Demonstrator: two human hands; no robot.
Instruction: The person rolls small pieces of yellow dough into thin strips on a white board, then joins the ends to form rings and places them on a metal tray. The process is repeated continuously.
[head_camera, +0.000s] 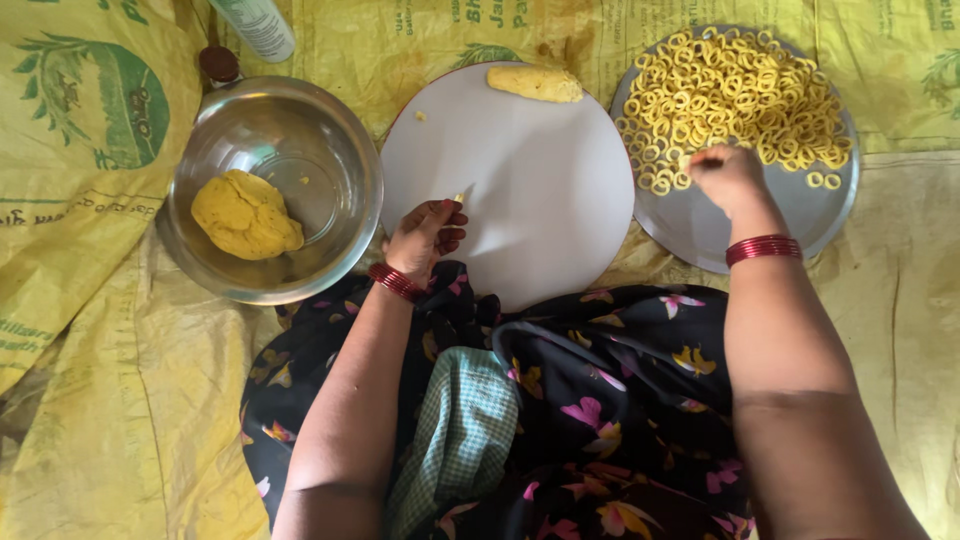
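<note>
My left hand (425, 237) rests at the near-left edge of a round white board (530, 200), fingers curled around a small piece of yellow dough (458, 198) that pokes out at the fingertips. My right hand (728, 178) reaches onto a round steel plate (700, 225), fingertips pinched down among several small yellow dough rings (735, 95); whether it grips one is hidden. A short log of yellow dough (535, 83) lies at the far edge of the board. Red bangles ring both wrists.
A steel bowl (340, 190) to the left holds a lump of yellow dough (246, 214). Behind it stand a small dark-capped jar (219, 65) and a pale bottle (257, 26). Yellow printed sacking (100, 350) covers the floor. My lap in dark floral cloth (600, 400) fills the near side.
</note>
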